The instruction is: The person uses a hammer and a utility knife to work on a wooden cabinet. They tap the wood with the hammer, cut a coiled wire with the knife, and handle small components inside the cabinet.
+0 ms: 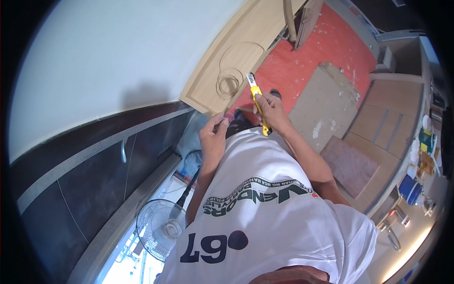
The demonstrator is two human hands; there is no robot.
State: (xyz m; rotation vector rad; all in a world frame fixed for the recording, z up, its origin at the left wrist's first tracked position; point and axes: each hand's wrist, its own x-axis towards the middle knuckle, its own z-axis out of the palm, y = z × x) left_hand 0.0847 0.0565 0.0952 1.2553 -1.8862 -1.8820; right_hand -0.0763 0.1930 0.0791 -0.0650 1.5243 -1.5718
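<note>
My right hand (273, 112) is closed around a yellow snap-off utility knife (257, 94), its blade out and pointing away from me. To the left, my left hand (213, 136) has thumb and fingertips pinched together. Something small and pale may be between them, but I cannot make it out. Just beyond both hands is a light wooden panel (208, 87) with a raised edge. A loose coil of thin tan strip (229, 84) lies on it, with one loop spreading toward the far end. Neither hand touches the coil.
A stand fan (163, 226) stands close by my left arm. Red sheeting (283, 66) covers the floor ahead, with a stained brown board (324, 102) on it. At right are a brownish square slab (350, 165), cabinet panels (385, 118) and a cluttered counter with a blue container (410, 190).
</note>
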